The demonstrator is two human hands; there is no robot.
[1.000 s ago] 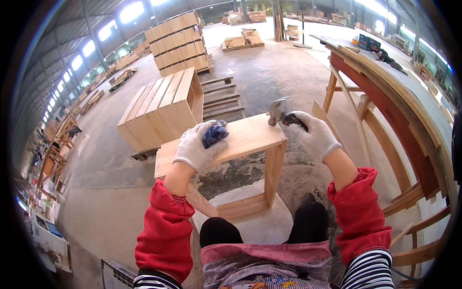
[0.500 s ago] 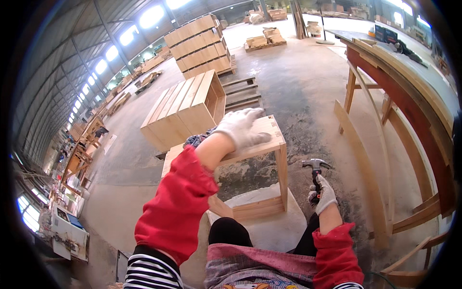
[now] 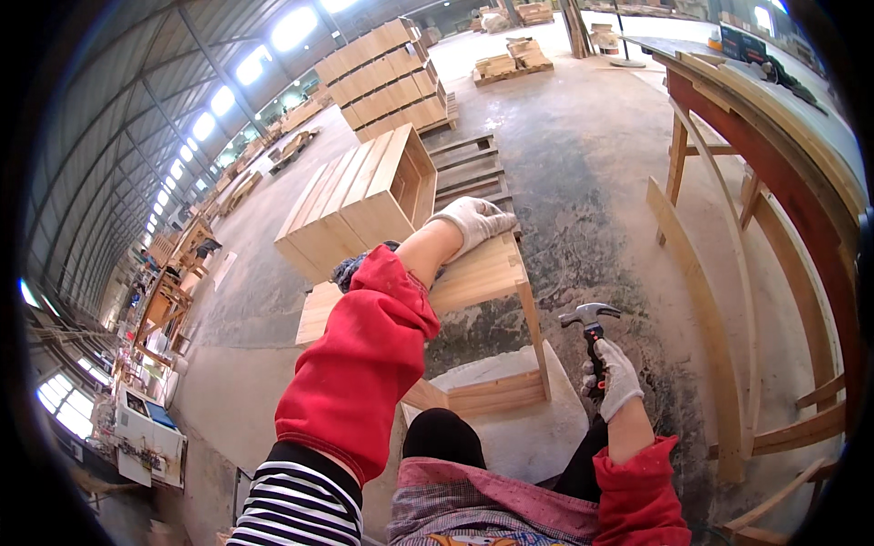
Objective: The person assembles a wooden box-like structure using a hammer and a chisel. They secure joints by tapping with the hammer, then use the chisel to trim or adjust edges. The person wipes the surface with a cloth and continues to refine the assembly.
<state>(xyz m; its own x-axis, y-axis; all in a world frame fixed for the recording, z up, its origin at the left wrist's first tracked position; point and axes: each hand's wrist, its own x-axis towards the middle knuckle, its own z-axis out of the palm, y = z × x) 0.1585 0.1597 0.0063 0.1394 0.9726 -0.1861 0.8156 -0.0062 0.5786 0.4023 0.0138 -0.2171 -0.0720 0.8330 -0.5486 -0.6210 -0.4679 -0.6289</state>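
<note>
— What does the head view show of the person's hands?

— The left hand (image 3: pixel 473 221), in a pale work glove, lies stretched out on the far right corner of the top of a small wooden frame (image 3: pixel 492 273), fingers spread flat and gripping nothing.

— And the other one?

— The right hand (image 3: pixel 616 380), gloved too, has its fingers wrapped tight round the dark handle of a hammer (image 3: pixel 592 329), head up, low beside the frame's right leg, above the concrete floor (image 3: pixel 583 173).

— Anything else close by?

— A dark bundle (image 3: pixel 346 270) sits by the red sleeve at the top's left edge. Past the frame stands an open wooden crate (image 3: pixel 364 196); a curved wooden structure (image 3: pixel 774 155) runs along the right.
</note>
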